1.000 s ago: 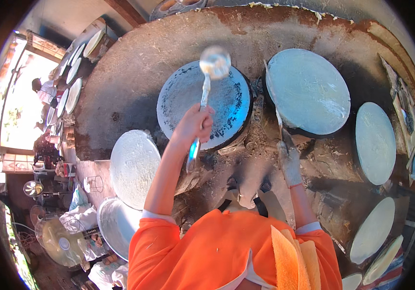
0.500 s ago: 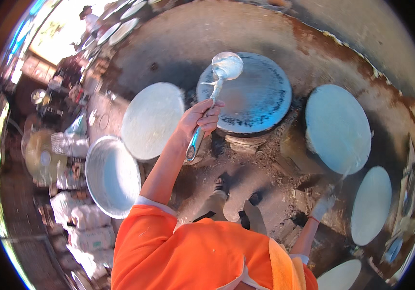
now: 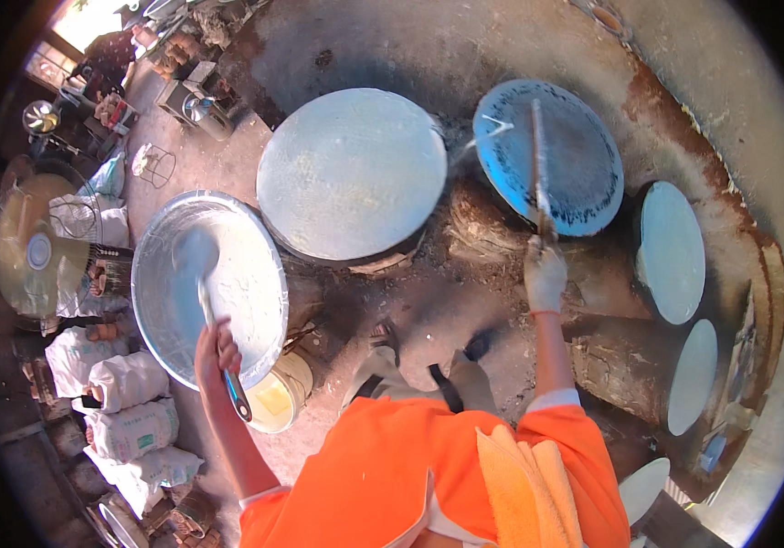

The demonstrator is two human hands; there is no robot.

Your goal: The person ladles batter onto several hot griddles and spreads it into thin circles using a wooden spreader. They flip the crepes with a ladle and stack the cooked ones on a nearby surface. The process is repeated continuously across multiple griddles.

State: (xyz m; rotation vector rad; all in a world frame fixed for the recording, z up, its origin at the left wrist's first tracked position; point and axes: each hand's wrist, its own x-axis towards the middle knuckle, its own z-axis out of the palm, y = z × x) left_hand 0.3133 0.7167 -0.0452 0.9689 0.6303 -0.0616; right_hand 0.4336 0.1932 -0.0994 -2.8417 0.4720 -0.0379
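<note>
My left hand [image 3: 217, 352] grips the handle of a ladle [image 3: 206, 297]. The bowl of the ladle, blurred, is over the white liquid in a large round basin [image 3: 280, 320]. In a pale glove, my right hand [image 3: 545, 276] is closed around a long thin stick [image 3: 539, 160], which reaches over a round dark griddle [image 3: 588, 151]. White strands show beside the stick at the griddle's left side. To the left of that griddle, another round griddle [image 3: 351, 173] is coated with a smooth pale layer.
Further pale-topped griddles [image 3: 672, 251] curve along the wall at right. A yellowish bucket [image 3: 296, 374] stands beside the basin. Stacked white sacks [image 3: 136, 429] and a standing fan [image 3: 37, 251] are at left. An orange towel [image 3: 520, 484] hangs on my front.
My left hand has moved from above the dark griddle down left to the basin with the ladle. My right hand has risen from the lower right to the dark griddle. The view has turned.
</note>
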